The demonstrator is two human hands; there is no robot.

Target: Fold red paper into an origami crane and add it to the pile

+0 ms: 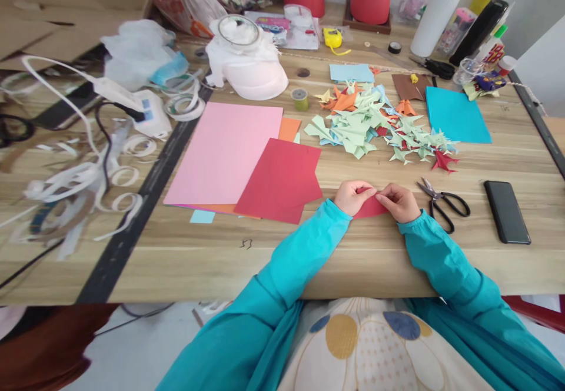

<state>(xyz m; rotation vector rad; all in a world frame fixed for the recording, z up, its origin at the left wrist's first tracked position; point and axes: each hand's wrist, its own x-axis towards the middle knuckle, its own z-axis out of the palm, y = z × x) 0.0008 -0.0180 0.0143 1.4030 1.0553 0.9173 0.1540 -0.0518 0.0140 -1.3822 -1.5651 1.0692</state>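
Both my hands pinch a small piece of red paper low over the table. My left hand is closed on its left side, thumb on top. Close beside it, my right hand grips the upper right edge between thumb and finger. The paper's underside and parts of its edge are hidden by my fingers. Left of my hands lie larger red sheets, partly over a pink sheet. Beyond my hands spreads a pile of folded paper cranes, mostly pale green, with some orange, blue and red.
Black-handled scissors and a phone lie to the right. Blue sheets sit at the back right. A power strip and loose tape strips clutter the left. A yellow tape measure lies at the back.
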